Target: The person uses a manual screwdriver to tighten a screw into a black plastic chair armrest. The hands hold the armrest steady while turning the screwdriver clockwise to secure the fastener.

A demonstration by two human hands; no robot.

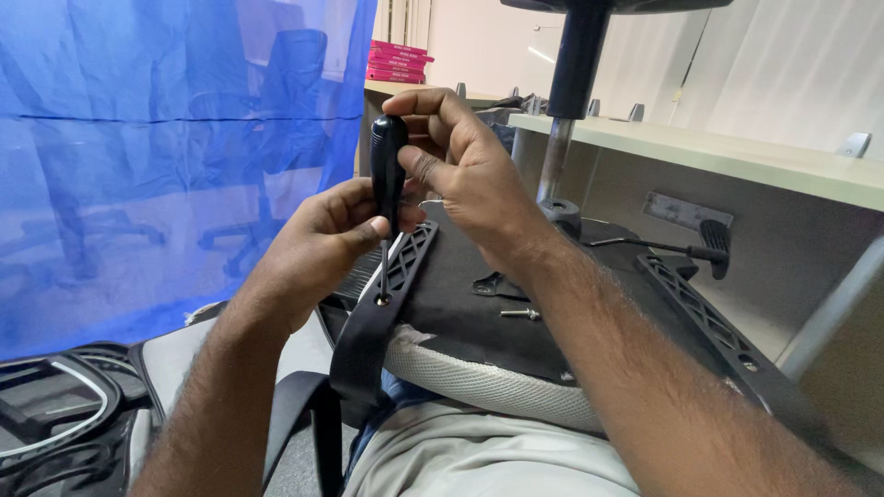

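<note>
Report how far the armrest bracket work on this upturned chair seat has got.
Done: the black bracket lies in place along the upturned seat. In hand: right hand grips the screwdriver handle, left hand steadies the shaft, tip in a bracket hole. Left: a loose screw lies on the seat, undriven.

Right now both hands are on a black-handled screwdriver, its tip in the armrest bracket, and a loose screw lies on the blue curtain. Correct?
Not quite. The head view shows the loose screw lying on the black underside of the chair seat, not the curtain. The left hand and right hand do hold the screwdriver at the armrest bracket.
</note>
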